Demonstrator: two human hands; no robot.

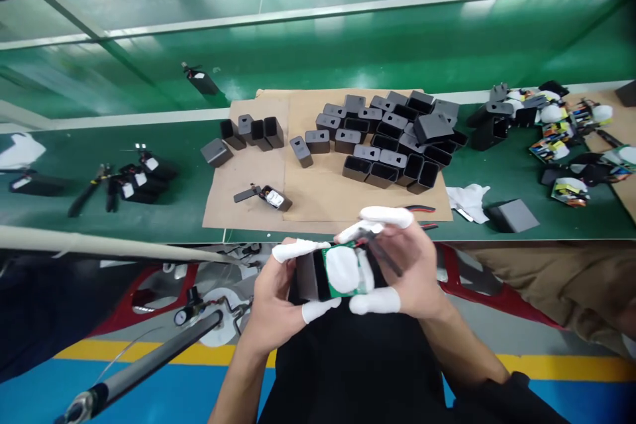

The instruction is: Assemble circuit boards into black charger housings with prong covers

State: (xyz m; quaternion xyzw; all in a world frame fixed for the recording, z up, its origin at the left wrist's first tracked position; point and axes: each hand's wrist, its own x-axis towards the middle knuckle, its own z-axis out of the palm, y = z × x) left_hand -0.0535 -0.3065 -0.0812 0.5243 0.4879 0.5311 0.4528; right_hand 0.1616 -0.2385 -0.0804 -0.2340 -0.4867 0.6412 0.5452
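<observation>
My left hand (pixel 275 298) is closed around a black plastic housing (pixel 307 276), with white finger cots on thumb and finger. A green circuit board (pixel 342 271) with a large white patch sits partly inside the housing's open end. My right hand (pixel 410 265), also in white finger cots, grips the board's outer end between thumb and fingers. A dark flat piece (pixel 385 253) with red and black wires hangs by my right palm; its far end is partly hidden. Both hands are in front of the table's near edge, above my lap.
Several black housings (pixel 382 139) stand on brown cardboard (pixel 308 192). Nearby lie a part-assembled unit (pixel 275 198), red-handled pliers (pixel 421 209), a white tissue (pixel 470 202) and a grey-black box (pixel 514 215). Circuit boards (pixel 569 192) are piled at right, finished-looking units (pixel 142 179) at left. People sit on both sides.
</observation>
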